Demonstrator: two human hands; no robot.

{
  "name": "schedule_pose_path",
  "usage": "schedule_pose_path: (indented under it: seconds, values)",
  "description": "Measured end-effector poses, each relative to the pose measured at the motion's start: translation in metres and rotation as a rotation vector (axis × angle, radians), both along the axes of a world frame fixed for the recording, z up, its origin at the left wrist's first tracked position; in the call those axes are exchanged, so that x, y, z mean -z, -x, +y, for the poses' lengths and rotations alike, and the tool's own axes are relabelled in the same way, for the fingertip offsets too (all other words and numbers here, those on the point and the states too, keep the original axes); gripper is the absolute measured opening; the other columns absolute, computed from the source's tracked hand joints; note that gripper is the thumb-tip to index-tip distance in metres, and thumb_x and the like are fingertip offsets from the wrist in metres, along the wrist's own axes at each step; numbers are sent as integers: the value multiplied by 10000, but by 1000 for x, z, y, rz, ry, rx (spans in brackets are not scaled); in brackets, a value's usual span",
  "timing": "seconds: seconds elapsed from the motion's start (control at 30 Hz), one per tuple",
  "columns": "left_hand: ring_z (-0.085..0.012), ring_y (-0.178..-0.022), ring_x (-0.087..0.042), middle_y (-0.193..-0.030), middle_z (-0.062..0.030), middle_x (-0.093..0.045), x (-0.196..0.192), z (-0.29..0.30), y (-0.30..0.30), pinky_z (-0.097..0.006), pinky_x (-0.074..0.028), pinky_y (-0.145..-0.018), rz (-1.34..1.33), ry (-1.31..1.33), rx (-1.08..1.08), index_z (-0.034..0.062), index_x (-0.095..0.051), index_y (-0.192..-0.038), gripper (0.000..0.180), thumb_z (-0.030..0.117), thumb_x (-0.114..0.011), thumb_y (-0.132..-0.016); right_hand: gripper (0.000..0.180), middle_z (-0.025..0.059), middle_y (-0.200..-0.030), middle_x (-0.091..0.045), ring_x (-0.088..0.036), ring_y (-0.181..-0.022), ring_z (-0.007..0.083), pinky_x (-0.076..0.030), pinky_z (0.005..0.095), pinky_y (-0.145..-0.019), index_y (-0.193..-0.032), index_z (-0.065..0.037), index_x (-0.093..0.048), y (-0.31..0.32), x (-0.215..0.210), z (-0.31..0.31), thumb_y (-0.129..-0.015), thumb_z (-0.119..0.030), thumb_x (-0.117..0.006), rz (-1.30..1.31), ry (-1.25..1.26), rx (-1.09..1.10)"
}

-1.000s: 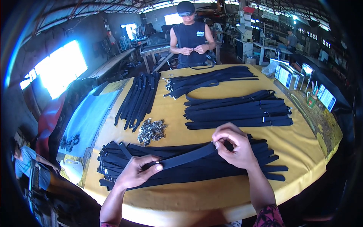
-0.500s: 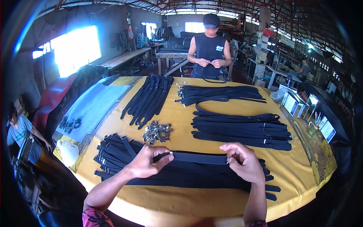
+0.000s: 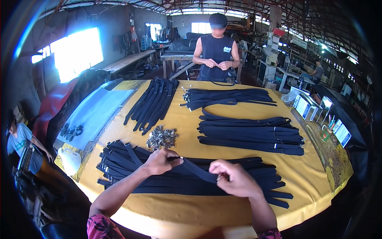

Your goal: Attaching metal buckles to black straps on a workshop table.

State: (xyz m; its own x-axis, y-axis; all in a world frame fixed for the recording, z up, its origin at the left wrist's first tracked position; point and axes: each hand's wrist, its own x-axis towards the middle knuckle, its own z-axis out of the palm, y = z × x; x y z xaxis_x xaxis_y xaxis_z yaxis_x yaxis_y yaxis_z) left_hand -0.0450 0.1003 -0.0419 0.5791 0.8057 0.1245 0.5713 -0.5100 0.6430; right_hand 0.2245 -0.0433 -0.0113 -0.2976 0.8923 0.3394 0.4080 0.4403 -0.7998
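Observation:
My left hand (image 3: pixel 160 161) and my right hand (image 3: pixel 234 178) both pinch one black strap (image 3: pixel 195 169), held just above a flat pile of black straps (image 3: pixel 119 159) at the near side of a yellow-covered round table (image 3: pixel 187 207). The strap runs slanting between the two hands. A small heap of shiny metal buckles (image 3: pixel 162 137) lies just beyond my left hand. Both forearms come in from the lower edge.
More black strap piles lie at the right (image 3: pixel 250 133), far middle (image 3: pixel 227 97) and far left (image 3: pixel 153 101). A person in a dark sleeveless top (image 3: pixel 217 51) stands across the table handling a strap. A grey sheet (image 3: pixel 95 113) lies at the left; another person (image 3: pixel 20 139) sits lower left.
My hands have come closer together along the strap, the right one moving left. The view has shifted slightly and the strap now slants between the hands.

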Motion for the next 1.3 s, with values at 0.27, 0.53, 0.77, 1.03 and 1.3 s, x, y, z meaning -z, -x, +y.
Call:
schedule_pose_path:
  seconds: [0.27, 0.53, 0.77, 1.03, 1.3]
  values:
    - [-349, -819, -693, -924, -180, -695, -45, -58, -1, -379, -540, -708, -190, -299, 272, -24, -664, -1001, 207, 168, -696, -931, 598, 187, -1360, -555, -535, -1275, 313, -398, 400, -1089, -1396, -12, -456, -49, -19, -2, -826, -88, -622, -212, 78, -35]
    - [-254, -607, -651, -806, -84, -665, -62, -97, -16, -348, -519, -510, 13, -514, 425, 27, -681, -984, 149, 150, -694, -901, 391, 125, -874, -695, -674, -920, 337, -490, 466, -890, -1012, 1, -639, 12, -19, -12, -876, -358, -714, -359, -300, -31]
    - [-226, -538, -619, -710, -70, -659, -52, -102, -23, -335, -469, -477, -52, -487, 407, 50, -698, -891, 87, 98, -747, -839, 291, 124, -666, -571, -609, -654, 344, -473, 433, -619, -729, -26, -560, 16, 9, -6, -928, -218, -653, -376, -297, -174]
    - [-217, -462, -584, -669, -77, -640, -41, -97, -26, -327, -436, -432, -43, -223, 340, 51, -675, -833, 107, 117, -758, -847, 254, 169, -703, -600, -635, -730, 376, -486, 469, -678, -769, -9, -571, 9, 3, -3, -941, -191, -613, -423, -196, -304]
    - [-171, -513, -586, -669, -108, -644, -61, -75, 1, -304, -432, -492, -78, -64, 238, -5, -703, -835, 168, 148, -756, -883, 301, 119, -869, -736, -713, -706, 227, -540, 361, -653, -1184, 9, -610, -42, -19, 2, -970, -199, -573, -240, 444, -245]
